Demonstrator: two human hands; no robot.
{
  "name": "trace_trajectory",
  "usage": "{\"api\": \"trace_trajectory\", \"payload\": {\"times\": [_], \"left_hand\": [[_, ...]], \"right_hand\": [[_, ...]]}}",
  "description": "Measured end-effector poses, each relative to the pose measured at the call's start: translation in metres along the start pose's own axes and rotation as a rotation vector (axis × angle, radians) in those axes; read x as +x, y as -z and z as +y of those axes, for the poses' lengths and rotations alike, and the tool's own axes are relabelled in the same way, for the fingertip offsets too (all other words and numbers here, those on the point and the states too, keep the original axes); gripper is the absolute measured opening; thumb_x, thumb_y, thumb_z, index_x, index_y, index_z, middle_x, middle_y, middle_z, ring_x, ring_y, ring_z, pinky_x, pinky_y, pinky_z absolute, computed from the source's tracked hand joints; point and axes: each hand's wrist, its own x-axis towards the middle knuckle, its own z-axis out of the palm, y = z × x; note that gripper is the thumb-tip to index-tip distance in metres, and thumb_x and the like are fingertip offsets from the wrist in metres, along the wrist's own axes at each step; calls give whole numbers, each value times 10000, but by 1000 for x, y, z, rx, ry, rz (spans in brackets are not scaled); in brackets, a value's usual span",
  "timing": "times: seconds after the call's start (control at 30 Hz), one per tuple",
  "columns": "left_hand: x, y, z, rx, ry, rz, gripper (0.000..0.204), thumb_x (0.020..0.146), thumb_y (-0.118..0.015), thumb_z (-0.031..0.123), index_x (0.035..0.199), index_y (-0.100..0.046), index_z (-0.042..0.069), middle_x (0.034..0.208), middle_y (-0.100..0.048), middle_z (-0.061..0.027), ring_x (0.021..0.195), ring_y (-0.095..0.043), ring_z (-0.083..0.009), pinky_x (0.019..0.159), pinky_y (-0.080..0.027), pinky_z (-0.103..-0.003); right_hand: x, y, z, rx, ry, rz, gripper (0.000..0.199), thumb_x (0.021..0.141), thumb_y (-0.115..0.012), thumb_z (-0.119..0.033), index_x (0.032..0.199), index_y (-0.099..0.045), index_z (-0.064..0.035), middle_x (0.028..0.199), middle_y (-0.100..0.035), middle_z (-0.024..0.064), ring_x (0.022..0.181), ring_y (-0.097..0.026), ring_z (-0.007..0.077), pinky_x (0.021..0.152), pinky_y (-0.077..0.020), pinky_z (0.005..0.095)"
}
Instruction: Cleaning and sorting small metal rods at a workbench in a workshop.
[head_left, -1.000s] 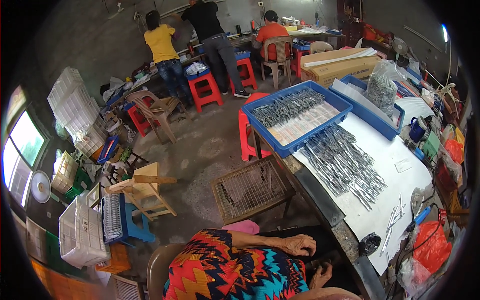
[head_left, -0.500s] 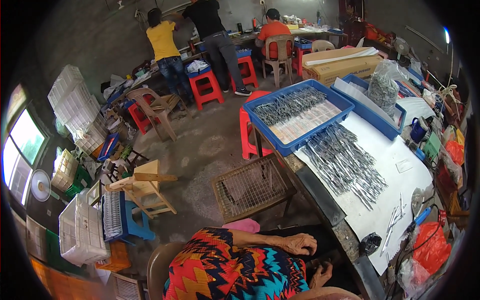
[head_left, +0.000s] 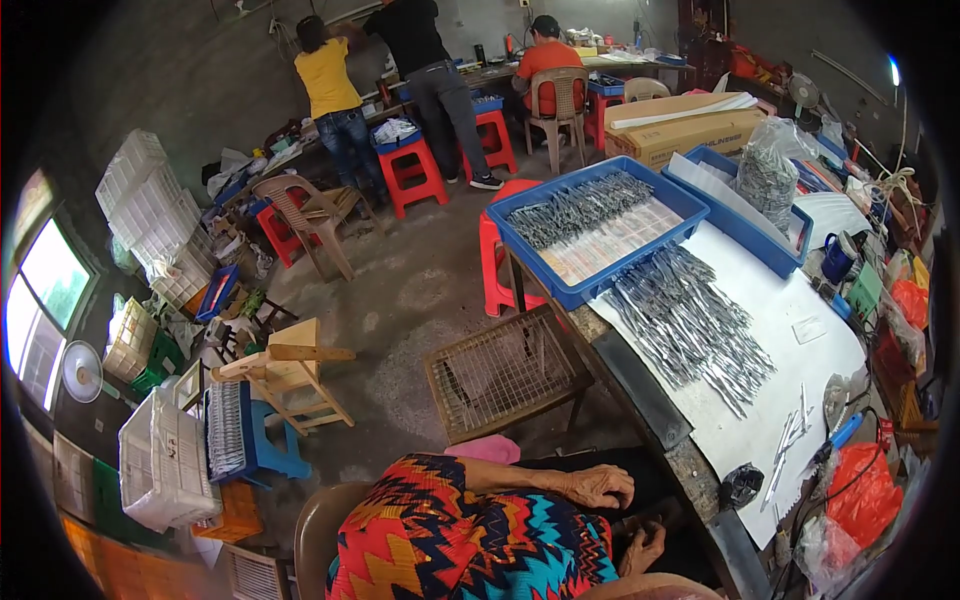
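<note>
While the left hand (head_left: 597,486) rests flat on the lap, fingers spread and holding nothing, the right hand (head_left: 645,548) lies lower by the table (head_left: 640,385), fingers curled; I cannot tell if it holds anything. The pile of shiny metal sticks (head_left: 690,325) sits well apart, on the white sheet (head_left: 790,300). Some sticks hang near the table's side, so a bump could knock them to the floor. The blue tray (head_left: 560,285) pokes over the end and could tip. Since the earlier frame, both hands stay put; only the view shifts a bit.
</note>
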Motion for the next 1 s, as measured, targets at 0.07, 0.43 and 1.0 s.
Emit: {"api": "trace_trajectory", "payload": {"times": [0.07,0.43,1.0], "left_hand": [[-1,-1,-1,7,5,4,113,682,-558,112,765,-580,39,785,-563,-72,785,-515,-239,748,-375,-366],[1,0,-1,7,11,-23,117,701,-562,135,775,-580,46,801,-560,-64,799,-511,-232,757,-370,-370],[0,2,0,11,-10,-49,94,737,-556,114,801,-570,46,822,-550,-60,815,-505,-220,756,-355,-359]], "right_hand": [[-1,0,-1,-49,5,10,158,737,-470,27,892,-503,32,767,-535,119,651,-501,179,601,-439,290],[-2,1,-10,-35,3,5,171,740,-467,33,907,-505,38,772,-537,113,662,-499,182,612,-440,294],[-2,0,-9,-41,7,29,170,725,-485,6,891,-506,37,748,-534,125,640,-505,193,596,-438,297]]}}
